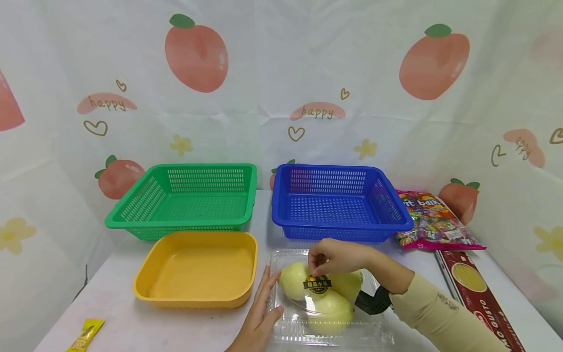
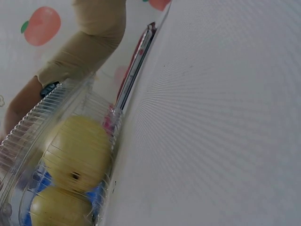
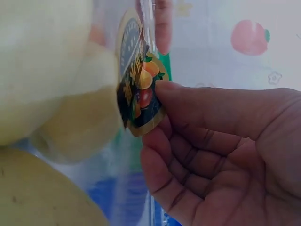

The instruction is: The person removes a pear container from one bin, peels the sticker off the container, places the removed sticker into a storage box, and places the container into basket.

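Note:
A clear plastic box (image 1: 338, 337) with several pale yellow, pear-like fruits (image 1: 331, 309) in it lies on the table, right of centre. On its lid is a black and gold label (image 1: 317, 285) printed with fruit. In the right wrist view, the thumb and forefinger of my right hand (image 3: 211, 136) pinch the label's edge, and part of the label stands away from the lid. Along the box's left side rests my left hand (image 1: 259, 315), its fingers fairly straight against the plastic. The left wrist view shows the fruits (image 2: 80, 153) through the ribbed wall.
Behind the box stands a blue basket (image 1: 338, 227), with a green basket (image 1: 184, 225) to its left. A yellow tub (image 1: 195, 302) sits in front of the green one. At right lie a candy bag (image 1: 433, 220) and a dark red box (image 1: 479, 298). A small yellow packet (image 1: 86, 335) lies front left.

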A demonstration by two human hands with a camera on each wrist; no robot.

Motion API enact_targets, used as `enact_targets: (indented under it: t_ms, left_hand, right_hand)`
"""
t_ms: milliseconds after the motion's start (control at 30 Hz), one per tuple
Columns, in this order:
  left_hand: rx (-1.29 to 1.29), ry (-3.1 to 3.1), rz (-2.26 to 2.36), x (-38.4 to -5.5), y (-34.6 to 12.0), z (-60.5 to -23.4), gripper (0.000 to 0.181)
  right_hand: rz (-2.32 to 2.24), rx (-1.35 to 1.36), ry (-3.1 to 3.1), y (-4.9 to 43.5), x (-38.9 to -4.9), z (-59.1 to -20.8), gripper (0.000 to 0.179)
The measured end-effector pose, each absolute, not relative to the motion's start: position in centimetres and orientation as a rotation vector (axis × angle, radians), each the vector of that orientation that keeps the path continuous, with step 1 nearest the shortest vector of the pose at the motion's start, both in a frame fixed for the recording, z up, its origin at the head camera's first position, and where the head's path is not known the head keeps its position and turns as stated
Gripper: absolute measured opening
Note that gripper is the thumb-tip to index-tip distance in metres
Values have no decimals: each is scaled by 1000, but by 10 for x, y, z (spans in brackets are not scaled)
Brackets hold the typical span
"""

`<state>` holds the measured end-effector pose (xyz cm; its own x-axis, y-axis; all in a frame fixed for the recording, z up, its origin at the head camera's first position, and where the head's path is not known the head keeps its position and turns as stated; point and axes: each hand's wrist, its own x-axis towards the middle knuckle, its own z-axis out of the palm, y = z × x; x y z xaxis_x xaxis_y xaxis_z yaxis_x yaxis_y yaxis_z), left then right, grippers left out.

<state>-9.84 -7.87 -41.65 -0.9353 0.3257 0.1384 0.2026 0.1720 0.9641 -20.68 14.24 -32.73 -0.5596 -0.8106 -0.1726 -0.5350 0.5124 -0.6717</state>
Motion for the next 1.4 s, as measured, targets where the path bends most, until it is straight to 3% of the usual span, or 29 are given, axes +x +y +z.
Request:
enact_targets:
  t_ms: [733, 1400]
  left_hand:
    - [570, 2352, 1889, -97, -78, -416, 59]
    - [506, 2321, 1876, -99, -78, -415, 59]
  right_hand:
    - [-1071, -1123, 2046, 156, -218, -341, 11]
    - [-1013, -1210, 2097, 152, -213, -339, 11]
